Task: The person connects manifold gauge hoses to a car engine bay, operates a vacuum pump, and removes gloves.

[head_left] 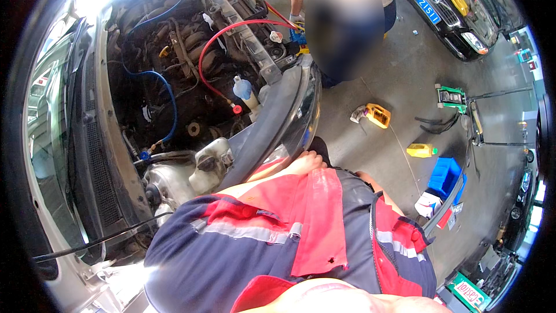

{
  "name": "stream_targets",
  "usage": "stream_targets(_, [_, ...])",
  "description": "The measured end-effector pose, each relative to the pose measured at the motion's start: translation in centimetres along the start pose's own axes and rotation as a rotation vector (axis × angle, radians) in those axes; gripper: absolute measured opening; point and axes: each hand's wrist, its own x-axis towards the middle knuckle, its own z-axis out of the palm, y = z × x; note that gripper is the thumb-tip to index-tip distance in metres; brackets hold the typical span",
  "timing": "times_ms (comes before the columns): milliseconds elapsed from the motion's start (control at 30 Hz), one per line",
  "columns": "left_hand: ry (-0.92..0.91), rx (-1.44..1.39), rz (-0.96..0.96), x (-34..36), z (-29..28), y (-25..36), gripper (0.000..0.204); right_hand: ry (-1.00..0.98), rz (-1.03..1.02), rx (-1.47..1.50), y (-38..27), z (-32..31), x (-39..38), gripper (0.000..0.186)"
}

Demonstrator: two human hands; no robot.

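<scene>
My left hand [310, 163] is in front of my waist, close beside the headlight [298, 130] of a car with its engine bay exposed. Its fingers are curled, and whatever they may hold is hidden. My right forearm [381, 190] comes out of the sleeve and goes behind my jacket, which covers the fingers. A red hose [204, 52] runs to a red coupler [237, 109] in the bay. A blue hose [172, 95] ends at a blue coupler [145, 155]. Near the front stand a bottle of bluish liquid [243, 88] and a whitish reservoir [211, 165].
Across the front, a co-worker in white gloves [296, 18] is beside a blue gauge set [298, 36]. On the floor lie a yellow-orange jug [378, 116], a yellow bottle [421, 150], a blue bin [445, 175] and a green floor jack [452, 98]. A black car [440, 0] stands beyond.
</scene>
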Motion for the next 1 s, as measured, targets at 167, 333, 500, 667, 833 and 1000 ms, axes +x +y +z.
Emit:
stream_targets(167, [0.015,-0.025,-0.041,-1.2,0.5,-0.3,0.012,-0.009,0.007,-0.186,-1.2,0.1,1.3,0.04])
stream_targets(333, [0.013,-0.041,-0.015,0.0,0.1,-0.1,0.011,0.02,0.001,-0.114,4.1,1.2,3.1,0.042])
stream_targets(500, [-0.035,-0.124,-0.054,-0.7,-0.8,-0.3,0.01,-0.04,-0.041,-0.155,-0.3,0.3,1.3,0.04])
stream_targets(667, [-0.066,-0.067,-0.029,-0.8,0.0,-0.2,0.01,-0.013,0.111,-0.159,-1.8,0.6,0.1,0.039])
stream_targets(833, [-0.018,-0.042,-0.02,-0.7,0.2,-0.1,0.012,-0.015,0.093,-0.166,-1.4,0.5,0.4,0.04])
stream_targets(1000, [-0.038,-0.085,-0.054,-0.6,-0.8,-0.1,0.014,-0.015,0.092,-0.179,-1.7,0.2,0.3,0.04])
